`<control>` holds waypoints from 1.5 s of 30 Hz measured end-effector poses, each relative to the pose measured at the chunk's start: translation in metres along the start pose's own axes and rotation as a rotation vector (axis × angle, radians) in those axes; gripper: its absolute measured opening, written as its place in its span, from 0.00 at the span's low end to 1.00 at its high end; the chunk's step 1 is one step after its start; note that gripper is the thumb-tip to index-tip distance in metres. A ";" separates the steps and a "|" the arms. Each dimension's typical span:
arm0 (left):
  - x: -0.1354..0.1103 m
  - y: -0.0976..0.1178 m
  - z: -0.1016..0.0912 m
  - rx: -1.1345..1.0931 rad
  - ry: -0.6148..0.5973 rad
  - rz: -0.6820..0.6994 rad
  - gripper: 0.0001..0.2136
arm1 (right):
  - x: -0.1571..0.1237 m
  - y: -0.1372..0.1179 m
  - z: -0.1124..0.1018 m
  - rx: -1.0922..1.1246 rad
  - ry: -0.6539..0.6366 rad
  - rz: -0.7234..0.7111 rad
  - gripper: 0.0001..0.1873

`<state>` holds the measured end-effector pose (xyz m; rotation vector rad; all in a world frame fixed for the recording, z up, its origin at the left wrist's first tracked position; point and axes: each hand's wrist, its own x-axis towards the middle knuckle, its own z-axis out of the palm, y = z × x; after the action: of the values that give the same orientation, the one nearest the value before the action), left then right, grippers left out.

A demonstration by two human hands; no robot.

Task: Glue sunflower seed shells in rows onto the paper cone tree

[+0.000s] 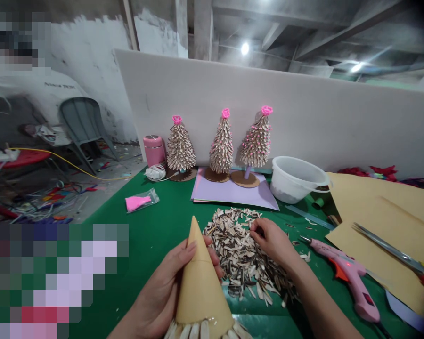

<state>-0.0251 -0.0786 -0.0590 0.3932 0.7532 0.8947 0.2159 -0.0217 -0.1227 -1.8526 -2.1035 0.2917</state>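
The bottom edge cuts off the base of the cone (204, 287), which hides some fingers of the left hand (169, 268). Whether the right hand (270, 238) pinches anything is too small to tell. Pixelation blurs 2 areas at left, the upper 1 over a person (44, 106). The scissors (392, 248) and the cord of the glue gun (355, 271) leave the frame

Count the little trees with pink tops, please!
3: the left tree beside the pink canister, the middle tree, and the right tree near the white bucket. I see no others.
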 end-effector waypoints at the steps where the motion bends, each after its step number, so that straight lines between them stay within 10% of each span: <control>1: 0.000 0.000 0.000 0.001 -0.003 0.001 0.10 | -0.001 -0.001 0.000 0.011 0.017 -0.009 0.11; 12: -0.001 0.001 0.001 0.016 -0.010 0.019 0.10 | -0.006 -0.001 0.001 0.098 0.197 -0.077 0.10; 30: -0.003 0.002 0.002 -0.018 -0.028 0.024 0.09 | 0.016 -0.011 -0.002 0.044 -0.160 0.080 0.12; 45: -0.001 -0.001 -0.001 -0.035 -0.080 0.043 0.09 | -0.014 -0.023 -0.028 0.867 0.167 0.191 0.13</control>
<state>-0.0256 -0.0800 -0.0604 0.4131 0.6565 0.9265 0.2061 -0.0402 -0.0903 -1.4542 -1.3423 0.8906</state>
